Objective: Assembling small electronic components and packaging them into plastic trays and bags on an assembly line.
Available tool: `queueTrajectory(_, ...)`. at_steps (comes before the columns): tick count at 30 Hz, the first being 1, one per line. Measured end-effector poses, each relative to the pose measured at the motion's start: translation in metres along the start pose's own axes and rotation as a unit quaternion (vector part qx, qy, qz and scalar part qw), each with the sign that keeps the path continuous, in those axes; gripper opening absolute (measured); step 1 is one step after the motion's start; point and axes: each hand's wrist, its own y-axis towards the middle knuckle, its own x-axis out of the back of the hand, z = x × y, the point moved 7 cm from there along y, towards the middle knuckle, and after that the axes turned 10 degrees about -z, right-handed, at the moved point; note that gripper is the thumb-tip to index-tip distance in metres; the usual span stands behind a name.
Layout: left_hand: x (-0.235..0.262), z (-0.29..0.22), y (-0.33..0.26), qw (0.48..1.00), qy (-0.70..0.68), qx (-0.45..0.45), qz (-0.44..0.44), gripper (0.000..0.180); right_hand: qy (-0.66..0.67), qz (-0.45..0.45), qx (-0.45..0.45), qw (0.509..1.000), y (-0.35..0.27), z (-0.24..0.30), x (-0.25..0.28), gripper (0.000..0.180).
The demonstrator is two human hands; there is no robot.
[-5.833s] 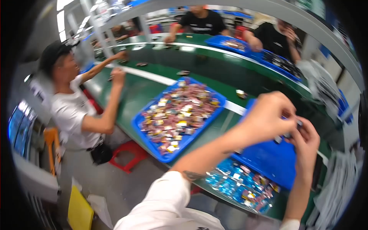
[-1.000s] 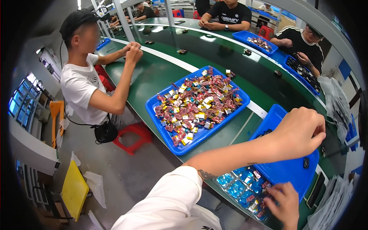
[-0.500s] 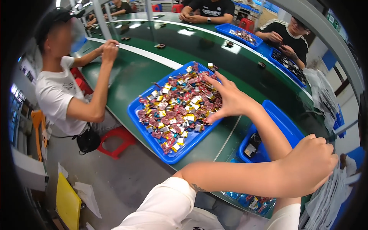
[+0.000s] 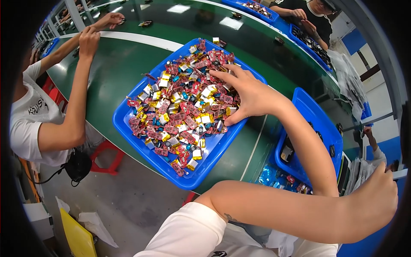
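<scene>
A blue tray (image 4: 191,182) holds a heap of small red circuit boards (image 4: 187,107) with silver-and-yellow battery cells (image 4: 206,118) attached by wires. At the heap's right side, my right hand (image 4: 250,92) curves around the parts, its thumb and fingers spread apart and their tips against the pile. My arms cross: the left forearm passes over the right one toward the far right. There my left hand (image 4: 376,201) is closed in a fist, its back toward the view; whatever its fingers hold is hidden.
Right of the heap stands a second blue tray (image 4: 314,115) with a few dark parts. Below it lies a blue plastic bag (image 4: 274,177) by more boards. One co-worker (image 4: 51,111) sits at left, another (image 4: 306,21) across the green belt. Grey bags (image 4: 346,83) hang at right.
The view has shifted, bringing the heaped tray left and up. My left fist has moved farther right; my right hand stays at the heap. The left co-worker's hands have come apart over the belt.
</scene>
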Motion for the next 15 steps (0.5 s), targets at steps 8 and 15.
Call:
queueTrajectory(8, 0.006, -0.010, -0.007, 0.999, -0.028, -0.015, 0.033, 0.026, -0.080, -0.195, 0.068, 0.975, 0.026, 0.000, 0.049, 0.019)
queueTrajectory(15, 0.004, -0.020, -0.021, 0.991, -0.008, -0.044, -0.122, 0.038, -0.116, -0.135, 0.216, 0.960, 0.037, 0.024, 0.022, 0.019)
